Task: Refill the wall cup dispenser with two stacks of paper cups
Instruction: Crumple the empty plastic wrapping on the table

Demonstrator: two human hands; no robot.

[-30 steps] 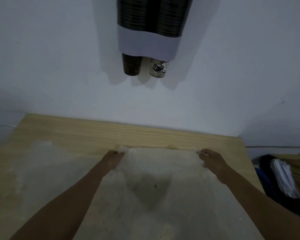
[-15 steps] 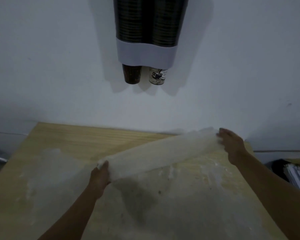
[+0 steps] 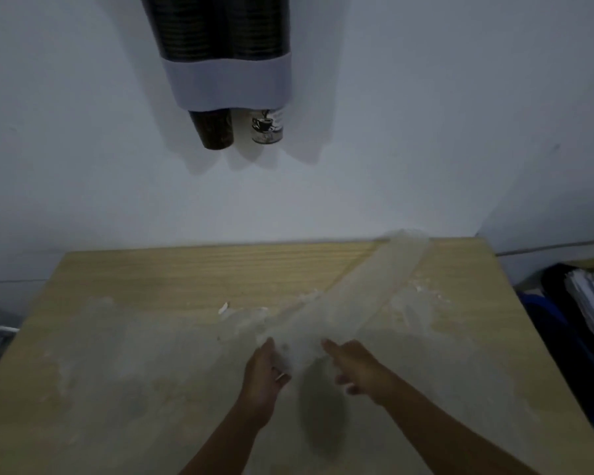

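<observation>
dispenser: wall cup dispenser (image 3: 232, 82) at 12 o'clock above the table, both tubes dark with stacked cups, white collar at the bottom. Looks already filled, so the refill itself is probably done.
cups: one dark cup (image 3: 213, 130) and one coffee-print cup (image 3: 267, 126) poke out below the collar, side by side, bases down.
sleeve: long clear plastic cup sleeve (image 3: 350, 299), empty and flattened, in the middle-right of the wooden table (image 3: 151, 275).
sleeve axis: long axis runs from about 6 o'clock at the hands to 1 o'clock, far end reaching the table's back edge near the wall. Near end is bunched.
left hand: left hand (image 3: 266, 375) grips the near end of the sleeve, fingers curled into the plastic.
right hand: right hand (image 3: 355, 363) just beside the same end, index finger out along the film, other fingers partly curled. Cannot tell if it actually grips.
why: both hands at one end suggests gathering the leftover wrapper, likely cleanup.
other film: more clear plastic sheet (image 3: 124, 337) spread flat over the table at 8–9 o'clock.
side: stack of papers (image 3: 590, 303) off the table edge at 3 o'clock.
</observation>
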